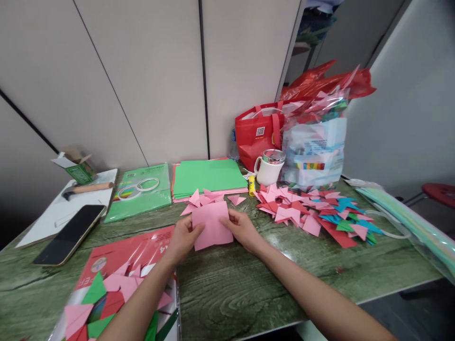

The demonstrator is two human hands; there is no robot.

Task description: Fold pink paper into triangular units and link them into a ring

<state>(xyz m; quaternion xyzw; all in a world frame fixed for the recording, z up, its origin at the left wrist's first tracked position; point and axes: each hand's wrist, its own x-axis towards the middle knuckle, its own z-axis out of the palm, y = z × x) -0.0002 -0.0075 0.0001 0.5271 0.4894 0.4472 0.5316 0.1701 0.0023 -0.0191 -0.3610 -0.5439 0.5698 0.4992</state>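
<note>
Both hands are holding a pink sheet of paper (212, 224) right in the middle of the green wood-grain table (249, 293). The left hand (183, 238) is pinching the sheet's left edge, thumb lying on top, and the right hand (242, 228) is gripping the right edge the same way, fingers curled under. The sheet is sitting just off the tabletop or flat on it, can't really tell which.

Just behind the sheet, a little bunch of folded pink triangles (206, 198) is lying there, nearly touching it. Off to the right, a big messy pile of folded pieces (313, 213) in pink, red, blue and green is spreading across the table. A stack of green paper (208, 176) is sitting further back, with a white mug (269, 167) and a red bag (259, 132) beside it.

On the left side a phone (70, 234) is lying face up, and a pack of coloured paper (117, 270) is sitting under the left forearm.
</note>
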